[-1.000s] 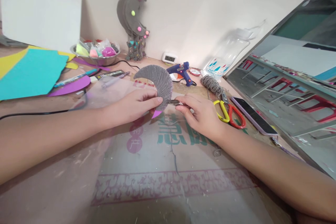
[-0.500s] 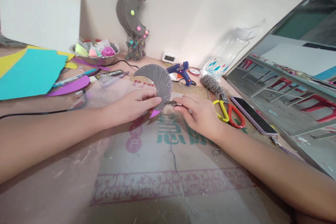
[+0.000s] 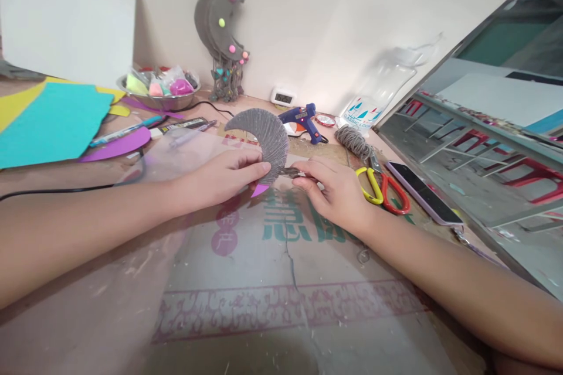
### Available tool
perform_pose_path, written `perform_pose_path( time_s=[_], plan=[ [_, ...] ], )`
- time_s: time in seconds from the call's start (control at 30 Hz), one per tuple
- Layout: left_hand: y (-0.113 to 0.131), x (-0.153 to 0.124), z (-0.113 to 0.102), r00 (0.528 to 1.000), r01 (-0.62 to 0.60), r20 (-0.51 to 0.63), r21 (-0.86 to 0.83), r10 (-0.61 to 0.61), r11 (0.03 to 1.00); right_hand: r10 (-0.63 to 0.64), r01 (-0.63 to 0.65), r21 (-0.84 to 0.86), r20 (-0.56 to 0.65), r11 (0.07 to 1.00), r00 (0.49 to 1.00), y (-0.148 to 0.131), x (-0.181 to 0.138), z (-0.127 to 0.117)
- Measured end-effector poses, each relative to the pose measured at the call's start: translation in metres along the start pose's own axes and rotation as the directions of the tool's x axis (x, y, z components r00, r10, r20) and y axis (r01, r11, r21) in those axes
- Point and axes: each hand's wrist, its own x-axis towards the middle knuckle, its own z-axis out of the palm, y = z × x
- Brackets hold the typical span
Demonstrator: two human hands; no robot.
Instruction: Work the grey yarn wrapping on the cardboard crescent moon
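Note:
A grey yarn-wrapped crescent (image 3: 266,136) stands upright at the middle of the table, its purple lower tip (image 3: 259,190) still bare. My left hand (image 3: 224,177) pinches the crescent's lower part, fingers closed on it. My right hand (image 3: 336,190) is just to its right, fingers pinched on a short stretch of grey yarn (image 3: 290,172) that runs to the crescent. A loose bundle of grey yarn (image 3: 354,142) lies behind my right hand.
Red and yellow scissors (image 3: 387,187) and a phone (image 3: 424,192) lie at the right. A blue glue gun (image 3: 301,119), a metal bowl (image 3: 158,94) of coloured bits, teal felt (image 3: 48,123), a purple cut-out (image 3: 116,145), pens and a finished moon hanging (image 3: 222,29) stand behind. A black cable (image 3: 65,188) crosses left.
Almost nothing: my right hand has shifted slightly along the yarn at the crescent's lower tip. My left hand keeps its hold.

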Motion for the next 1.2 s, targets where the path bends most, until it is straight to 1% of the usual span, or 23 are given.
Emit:
perform_pose_path(
  time_s=[0.23, 0.4, 0.73, 0.93, 1.07, 1.2],
  plan=[
    [0.0024, -0.0014, 0.0004, 1.000, -0.010, -0.018, 0.055, 0.011, 0.998, 0.011, -0.010, -0.017, 0.025, 1.000, 1.000, 0.0003, 0.0014, 0.0002],
    [0.0000, 0.0005, 0.0001, 0.998, -0.066, -0.009, 0.091, 0.067, 0.994, 0.008, -0.006, -0.028, 0.054, 1.000, 0.999, -0.0009, 0.0027, -0.0013],
    [-0.0014, -0.0004, 0.0011, 1.000, -0.027, 0.009, 0.069, 0.026, 0.997, 0.014, -0.010, -0.049, 0.076, 0.999, 0.997, -0.0024, 0.0032, -0.0011],
    [-0.0010, 0.0015, 0.0004, 0.999, -0.046, 0.001, 0.087, 0.046, 0.995, -0.008, 0.013, -0.059, 0.082, 0.998, 0.997, -0.0014, 0.0036, -0.0022],
    [-0.0010, 0.0015, 0.0003, 0.998, -0.068, 0.021, 0.100, 0.066, 0.993, -0.030, 0.034, -0.061, 0.067, 0.998, 0.997, -0.0014, 0.0034, -0.0025],
    [-0.0011, 0.0006, 0.0009, 0.998, -0.066, 0.014, 0.091, 0.065, 0.994, -0.006, 0.009, -0.045, 0.063, 0.999, 0.998, -0.0015, 0.0022, -0.0016]
  ],
)
